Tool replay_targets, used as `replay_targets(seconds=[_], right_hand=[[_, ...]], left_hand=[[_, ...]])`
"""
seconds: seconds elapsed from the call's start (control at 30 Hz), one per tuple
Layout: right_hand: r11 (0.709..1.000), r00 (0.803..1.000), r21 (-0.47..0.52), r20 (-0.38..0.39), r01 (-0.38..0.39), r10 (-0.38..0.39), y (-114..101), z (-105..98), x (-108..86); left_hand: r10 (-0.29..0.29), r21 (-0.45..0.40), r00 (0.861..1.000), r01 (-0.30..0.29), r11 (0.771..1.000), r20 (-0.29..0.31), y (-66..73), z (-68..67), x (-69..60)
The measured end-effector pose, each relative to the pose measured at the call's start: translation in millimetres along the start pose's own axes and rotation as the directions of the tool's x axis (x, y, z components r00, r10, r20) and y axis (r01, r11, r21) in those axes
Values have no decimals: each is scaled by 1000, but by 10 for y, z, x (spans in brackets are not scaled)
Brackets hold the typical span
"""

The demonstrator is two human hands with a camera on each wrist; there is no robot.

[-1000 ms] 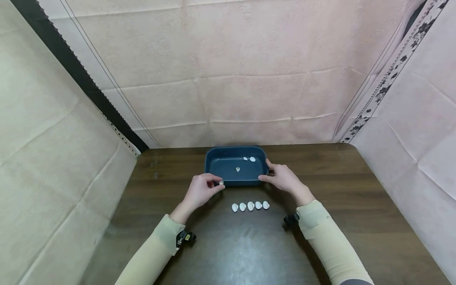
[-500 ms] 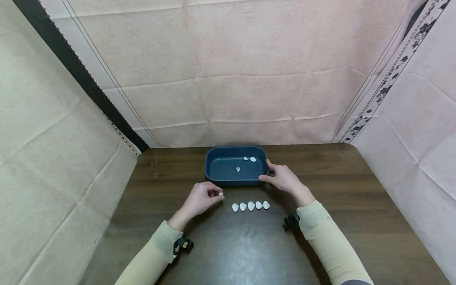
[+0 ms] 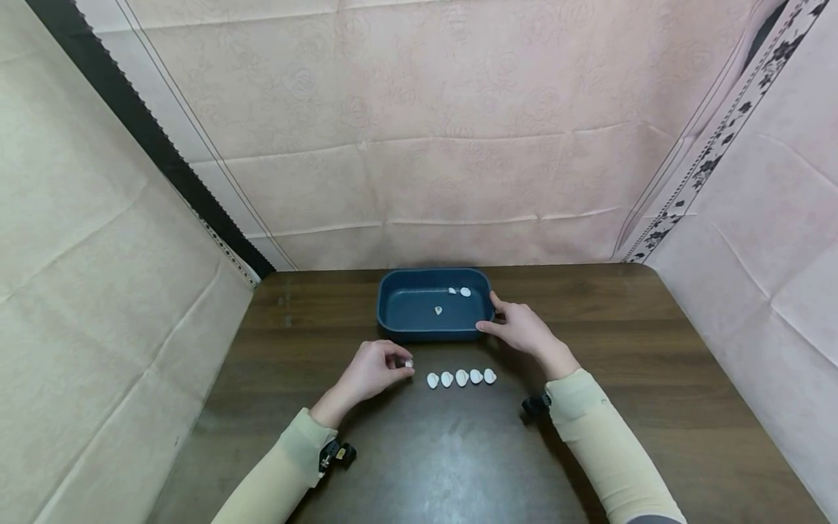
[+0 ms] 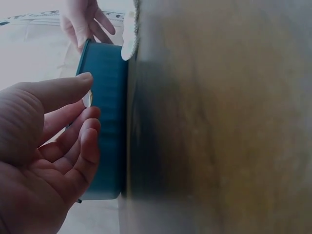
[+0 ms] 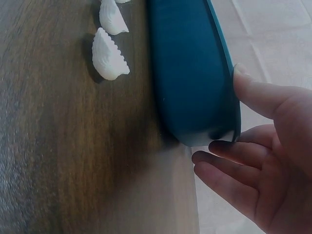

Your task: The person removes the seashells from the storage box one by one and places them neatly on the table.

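Note:
In the head view my left hand (image 3: 373, 371) pinches a small white seashell (image 4: 87, 99) between thumb and fingers. It is held above the table in front of the blue tray (image 3: 419, 336), left of a row of several white ribbed shells (image 3: 462, 378). My right hand (image 3: 520, 329) grips the tray's right end; in the right wrist view the thumb lies at the rim and the other fingers are round the end wall. Inside the tray lie three shells: one near the middle (image 3: 439, 311), a small one (image 3: 452, 290) and a larger one (image 3: 465, 292) farther back.
The brown wooden table (image 3: 589, 320) extends to both sides of the tray. Pale cloth (image 3: 458, 145) hangs behind it, close to the tray's back, with more cloth at left and right. Each wrist carries a small black camera (image 3: 340, 453).
My left hand has drawn back from the tray's front left rim toward me with the shell, level with the row's left end. The right hand keeps its grip on the tray.

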State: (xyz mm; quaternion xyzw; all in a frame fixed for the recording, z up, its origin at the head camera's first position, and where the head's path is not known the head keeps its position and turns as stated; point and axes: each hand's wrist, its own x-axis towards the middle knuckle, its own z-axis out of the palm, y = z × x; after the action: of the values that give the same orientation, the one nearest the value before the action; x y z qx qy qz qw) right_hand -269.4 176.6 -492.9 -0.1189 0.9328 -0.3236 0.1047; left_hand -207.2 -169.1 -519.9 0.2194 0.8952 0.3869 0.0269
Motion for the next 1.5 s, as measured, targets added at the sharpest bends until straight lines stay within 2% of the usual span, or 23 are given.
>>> replay_targets(seconds=[0.13,0.27,0.5,0.63,1.1,1.5], right_hand=[[1000,1000,4,0,-2,2,0,-10,3],[1000,1000,2,-1,-4,4,-13,-19,-11],[1000,1000,8,0,-3,3,-5,-11,-2],[1000,1000,3,-3,1,-1,-6,-12,-10],[1000,1000,5,1,1,-1,-3,-2,-19],[1000,1000,1,1,10,-10,2,25,-35]], left_hand=[[3,28,999,-4,1000,47,9,30,14],[31,80,996,-38,996,86,35,68,36],[78,161,990,-96,982,118,88,137,50],[81,178,988,-103,979,129,134,163,60],[44,214,991,-70,974,124,183,236,68],[50,236,993,-74,969,107,150,282,49]])
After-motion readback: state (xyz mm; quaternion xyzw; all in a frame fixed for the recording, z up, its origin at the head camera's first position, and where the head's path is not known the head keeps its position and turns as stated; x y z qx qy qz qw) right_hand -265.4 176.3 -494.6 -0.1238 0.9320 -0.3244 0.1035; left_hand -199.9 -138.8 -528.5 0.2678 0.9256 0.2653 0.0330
